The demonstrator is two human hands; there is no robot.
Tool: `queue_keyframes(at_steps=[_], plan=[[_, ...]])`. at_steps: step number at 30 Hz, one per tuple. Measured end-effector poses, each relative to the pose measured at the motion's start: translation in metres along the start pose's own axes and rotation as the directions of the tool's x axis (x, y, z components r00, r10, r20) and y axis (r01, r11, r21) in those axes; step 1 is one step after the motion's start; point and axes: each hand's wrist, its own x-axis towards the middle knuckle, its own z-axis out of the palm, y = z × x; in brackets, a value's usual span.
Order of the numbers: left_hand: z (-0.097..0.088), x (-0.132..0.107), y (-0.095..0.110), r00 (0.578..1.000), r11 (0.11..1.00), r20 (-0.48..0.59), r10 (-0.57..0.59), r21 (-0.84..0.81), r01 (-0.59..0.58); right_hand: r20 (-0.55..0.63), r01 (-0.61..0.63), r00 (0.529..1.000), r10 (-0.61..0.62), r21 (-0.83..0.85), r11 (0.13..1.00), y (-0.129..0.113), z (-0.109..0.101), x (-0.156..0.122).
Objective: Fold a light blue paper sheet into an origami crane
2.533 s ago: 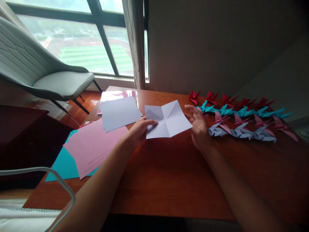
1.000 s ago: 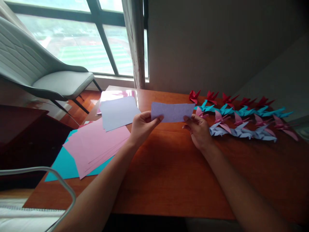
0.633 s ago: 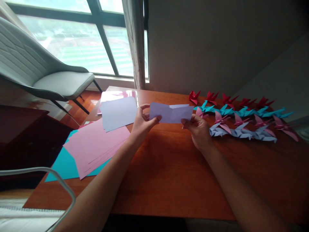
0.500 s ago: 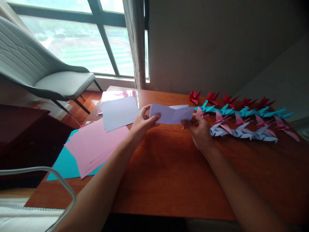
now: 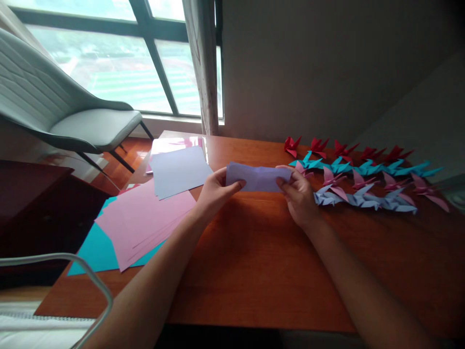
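Observation:
A lilac sheet of paper (image 5: 257, 177), folded into a long strip, is held just above the wooden table (image 5: 254, 252). My left hand (image 5: 214, 191) pinches its left end with thumb on top. My right hand (image 5: 300, 194) grips its right end, fingers curled over the edge. Both hands are closed on the paper, which tilts flat toward the tabletop.
Stacks of lilac sheets (image 5: 179, 170), pink sheets (image 5: 141, 218) and teal sheets (image 5: 92, 249) lie at the left. Rows of folded paper cranes in red (image 5: 345, 148), teal (image 5: 366, 167), pink (image 5: 385, 184) and lilac (image 5: 366, 199) line the right. A grey chair (image 5: 69, 116) stands by the window.
The open creased sheet was folded in half into a strip and lifted by both hands. Since half a second ago the strip has tipped down flatter and lower toward the table.

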Motion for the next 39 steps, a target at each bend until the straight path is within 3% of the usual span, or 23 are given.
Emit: queue_keyframes(at_steps=[6, 13, 19, 23, 28, 39], plan=[[0.000, -0.003, 0.005, 0.995, 0.995, 0.006, -0.101, -0.024, 0.101, -0.156, -0.035, 0.987, 0.031, -0.021, 0.999, 0.004, 0.000, 0.003], [-0.002, -0.003, 0.002, 0.978, 0.978, 0.056, -0.203, -0.044, 0.206, -0.132, -0.047, 0.990, 0.039, -0.052, 0.998, 0.004, 0.001, 0.000], [-0.004, 0.000, -0.004, 0.991, 0.991, -0.011, -0.130, 0.042, 0.130, -0.049, -0.062, 0.997, 0.060, -0.050, 0.997, 0.000, 0.000, -0.001], [-0.001, 0.000, -0.004, 0.995, 0.995, -0.051, -0.090, 0.037, 0.092, -0.099, -0.074, 0.993, 0.071, -0.035, 0.997, 0.001, 0.000, 0.000], [0.002, -0.002, -0.001, 0.994, 0.995, -0.084, -0.072, 0.062, 0.078, -0.150, -0.039, 0.988, 0.019, -0.132, 0.990, 0.004, 0.001, 0.001], [-0.005, 0.003, -0.006, 0.991, 0.992, -0.055, -0.122, 0.017, 0.123, -0.194, 0.046, 0.977, -0.089, -0.217, 0.975, 0.008, -0.002, 0.001]])
